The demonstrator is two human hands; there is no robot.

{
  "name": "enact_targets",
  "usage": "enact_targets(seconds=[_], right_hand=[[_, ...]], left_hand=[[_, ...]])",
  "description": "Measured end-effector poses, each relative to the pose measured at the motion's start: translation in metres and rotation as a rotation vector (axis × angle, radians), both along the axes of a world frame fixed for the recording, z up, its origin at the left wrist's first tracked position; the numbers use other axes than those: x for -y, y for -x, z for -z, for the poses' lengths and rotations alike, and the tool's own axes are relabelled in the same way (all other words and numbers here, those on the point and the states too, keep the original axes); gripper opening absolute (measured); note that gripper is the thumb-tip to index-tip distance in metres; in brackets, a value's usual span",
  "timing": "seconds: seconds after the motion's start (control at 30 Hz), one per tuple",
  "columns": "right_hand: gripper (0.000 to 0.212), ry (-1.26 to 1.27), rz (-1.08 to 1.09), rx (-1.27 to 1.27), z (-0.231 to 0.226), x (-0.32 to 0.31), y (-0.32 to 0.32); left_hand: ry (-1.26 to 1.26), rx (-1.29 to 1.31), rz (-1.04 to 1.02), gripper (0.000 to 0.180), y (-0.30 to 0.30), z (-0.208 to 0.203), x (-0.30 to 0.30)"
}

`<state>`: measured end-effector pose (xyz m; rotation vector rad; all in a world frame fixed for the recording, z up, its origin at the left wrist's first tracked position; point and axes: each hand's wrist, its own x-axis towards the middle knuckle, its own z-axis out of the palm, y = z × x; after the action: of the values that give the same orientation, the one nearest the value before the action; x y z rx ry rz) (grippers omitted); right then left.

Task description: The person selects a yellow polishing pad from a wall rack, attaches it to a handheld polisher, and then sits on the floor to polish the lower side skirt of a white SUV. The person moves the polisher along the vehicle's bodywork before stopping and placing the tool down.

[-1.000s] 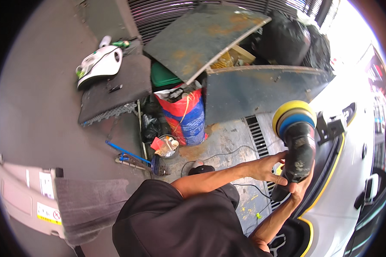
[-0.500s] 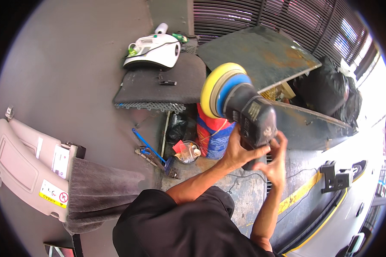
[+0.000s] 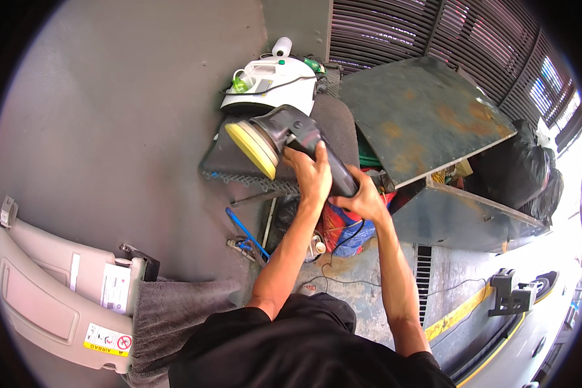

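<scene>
A black polishing machine with a round yellow foam pad is held up in front of me, its pad tilted toward the lower left. My left hand is wrapped round the body just behind the head. Further back, my right hand grips the rear end of the handle, where a dark cord hangs down. Behind the machine stands a dark padded seat bearing a white appliance with a green button and a cable. The machine hides part of that seat.
Beige sun visors and a grey towel are at the left. A rusty metal lid leans over a bin, beside black rubbish bags. A red and blue sack stands below. The cord crosses the floor toward a car at right.
The polisher has swung left and turned, its pad now facing lower left. My right hand has closed round the handle's rear end. The view has shifted left.
</scene>
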<state>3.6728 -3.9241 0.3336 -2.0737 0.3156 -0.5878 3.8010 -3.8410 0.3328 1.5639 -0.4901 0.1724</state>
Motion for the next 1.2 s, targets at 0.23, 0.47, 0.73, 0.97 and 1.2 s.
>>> enact_targets(seconds=[0.23,0.47,0.73,0.97,1.2], right_hand=[[0.086,-0.017,-0.205,-0.359,-0.018,0.061,-0.101],[0.069,0.147,-0.259,-0.136,0.027,0.079,-0.154],[0.073,0.328,0.008,-0.022,0.026,0.057,-0.11],[0.084,0.071,0.31,0.006,0.045,0.063,0.038],[0.071,-0.083,0.855,-0.502,0.219,0.021,0.342]], left_hand=[[-0.098,-0.304,-0.15,0.101,-0.091,0.019,0.02],[-0.497,-0.066,0.175,0.095,-0.072,0.026,0.007],[-0.592,0.122,0.211,0.083,-0.05,0.043,0.006],[-0.555,0.426,0.053,0.07,-0.032,0.064,-0.005],[-0.14,0.569,0.349,0.021,0.056,0.054,-0.011]])
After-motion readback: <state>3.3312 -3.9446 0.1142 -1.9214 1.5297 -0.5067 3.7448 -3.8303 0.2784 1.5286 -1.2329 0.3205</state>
